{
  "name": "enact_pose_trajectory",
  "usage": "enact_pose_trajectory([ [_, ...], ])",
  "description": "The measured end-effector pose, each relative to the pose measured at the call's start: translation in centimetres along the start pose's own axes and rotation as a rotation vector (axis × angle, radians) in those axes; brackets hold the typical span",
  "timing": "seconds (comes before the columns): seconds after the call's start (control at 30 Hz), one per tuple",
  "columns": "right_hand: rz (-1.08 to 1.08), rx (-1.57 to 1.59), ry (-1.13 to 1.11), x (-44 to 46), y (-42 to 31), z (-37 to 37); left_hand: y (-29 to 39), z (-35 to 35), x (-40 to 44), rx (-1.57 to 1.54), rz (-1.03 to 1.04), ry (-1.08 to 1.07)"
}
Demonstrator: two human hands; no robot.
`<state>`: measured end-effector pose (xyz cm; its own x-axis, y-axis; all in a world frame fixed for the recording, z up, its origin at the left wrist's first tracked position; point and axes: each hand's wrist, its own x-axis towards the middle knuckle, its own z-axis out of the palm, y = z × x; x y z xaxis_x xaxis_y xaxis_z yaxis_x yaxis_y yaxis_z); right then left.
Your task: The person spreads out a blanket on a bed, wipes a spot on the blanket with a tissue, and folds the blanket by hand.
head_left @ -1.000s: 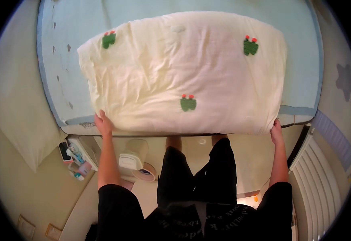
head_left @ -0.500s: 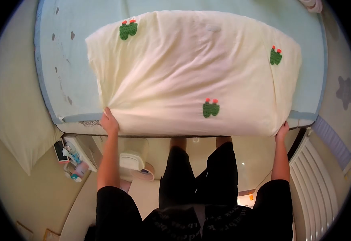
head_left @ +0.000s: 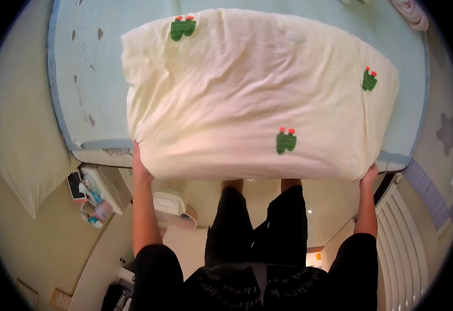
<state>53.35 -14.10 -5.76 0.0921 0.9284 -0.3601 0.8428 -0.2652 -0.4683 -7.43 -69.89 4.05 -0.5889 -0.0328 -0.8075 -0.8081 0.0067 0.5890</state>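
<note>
A cream quilt (head_left: 237, 88), apparently folded, with green cactus-like patches tipped in red, lies across the light blue bed mat (head_left: 96, 62). Its near edge reaches the side of the bed. My left hand (head_left: 142, 165) is closed at the quilt's near left corner, its fingers mostly hidden under the cloth. At the near right corner, my right hand (head_left: 369, 175) grips the edge, fingers partly covered. Shallow wrinkles run over the quilt's top between the two hands.
On the left are a cream pillow-like cloth (head_left: 26, 155) and a white cabinet (head_left: 109, 192) with small items. A white lidded bin (head_left: 169, 203) stands on the floor below. To the right is a white radiator (head_left: 400, 238). Pink cloth (head_left: 410, 14) lies at the far right.
The quilt has shifted slightly right, and the tight creases at its left corner have loosened. My left hand has slid further under the edge. My right hand has moved slightly lower and right.
</note>
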Motion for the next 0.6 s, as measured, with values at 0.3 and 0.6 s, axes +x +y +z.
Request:
enact_pose_trajectory([
  [0.3, 0.061, 0.03, -0.08, 4.2, 5.0, -0.4, -2.6, -4.0, 5.5, 1.399, 0.188, 0.203],
  [0.6, 0.059, 0.27, -0.223, 4.0, -13.5, 1.9, 4.8, 8.0, 7.9, 1.103, 0.704, 0.255],
])
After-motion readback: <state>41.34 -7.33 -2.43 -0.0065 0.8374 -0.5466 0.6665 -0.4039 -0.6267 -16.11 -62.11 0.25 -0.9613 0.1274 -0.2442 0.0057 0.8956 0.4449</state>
